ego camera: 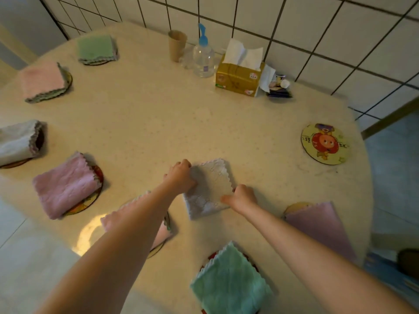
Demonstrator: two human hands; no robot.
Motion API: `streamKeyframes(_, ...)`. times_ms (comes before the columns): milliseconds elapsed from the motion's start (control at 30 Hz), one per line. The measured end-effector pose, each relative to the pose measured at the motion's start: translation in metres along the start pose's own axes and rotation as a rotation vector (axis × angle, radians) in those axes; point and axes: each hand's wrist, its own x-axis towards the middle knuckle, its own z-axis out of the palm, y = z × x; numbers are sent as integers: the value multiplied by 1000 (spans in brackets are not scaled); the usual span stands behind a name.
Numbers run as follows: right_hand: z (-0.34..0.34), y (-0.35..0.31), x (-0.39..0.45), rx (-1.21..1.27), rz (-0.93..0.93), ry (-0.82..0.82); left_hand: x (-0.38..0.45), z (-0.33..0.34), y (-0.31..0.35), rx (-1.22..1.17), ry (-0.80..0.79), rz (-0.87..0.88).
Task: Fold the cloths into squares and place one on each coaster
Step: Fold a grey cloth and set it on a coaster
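Table (204, 123), arm-hidden pink cloth (113, 219)

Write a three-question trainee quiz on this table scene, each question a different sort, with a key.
1. True or false: the coaster at the table's right edge already has a cloth on it.
2. Which cloth do the left hand and right hand both touch? A) white cloth B) teal cloth C) green cloth
3. Fill in: the gold tissue box stands near the tiled ____.

Key: 1 false; 2 A; 3 wall.
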Motion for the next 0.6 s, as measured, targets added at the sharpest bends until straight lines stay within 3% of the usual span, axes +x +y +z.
streamKeyframes(167, -14, 13, -7, 120, -67, -39, -14, 7, 5, -84, -105, -70)
streamKeyframes(300, -49, 41, -4, 313, -99, -51, -37, 18, 25, -348, -125, -94)
streamKeyframes(433, -98, 87, 9, 492, -123, -94, -73, 42, 66, -815, -180, -108)
streamKeyframes(600, -164, 145, 34, 738, -109, -61, -95, 86, 148, -1069, -216, -122)
